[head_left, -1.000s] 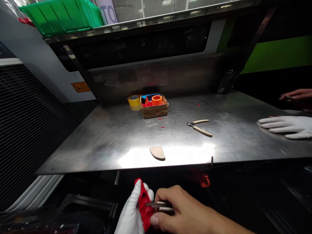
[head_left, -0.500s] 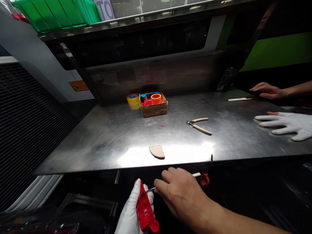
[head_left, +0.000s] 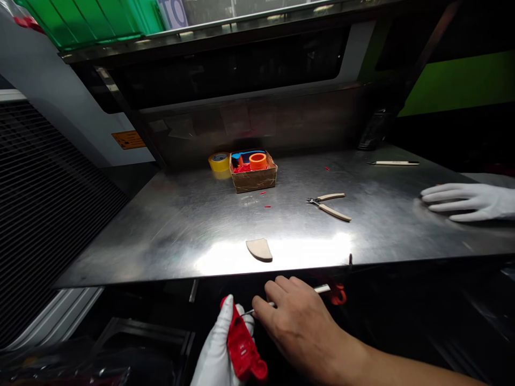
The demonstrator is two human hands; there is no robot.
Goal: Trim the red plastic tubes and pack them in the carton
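My left hand [head_left: 215, 346], in a white glove, is closed around a red moulded plastic part [head_left: 243, 346]. The part is held below the table edge, with its hollow side showing. Bare, my right hand [head_left: 300, 321] grips a slim white-handled tool [head_left: 322, 288] with a thin metal tip. That tip touches or nearly touches the red part near its upper end; the exact contact is too small to make out. Most of the handle is hidden by my fingers. On the table just beyond my hands lies a flat beige fan-shaped piece [head_left: 259, 250].
Side cutters [head_left: 330, 206] lie open on the metal table [head_left: 161, 230]. Behind are a small cardboard box [head_left: 255, 182] of colourful parts and yellow tape [head_left: 219, 162]. A pen-like tool [head_left: 394, 163] lies near another person's gloved hand [head_left: 469, 201]. A green bin [head_left: 92, 21] sits above.
The other person's bare hand has left the view at the right, and their gloved hand has shifted slightly. The red part has moved a little to the right in my left hand.
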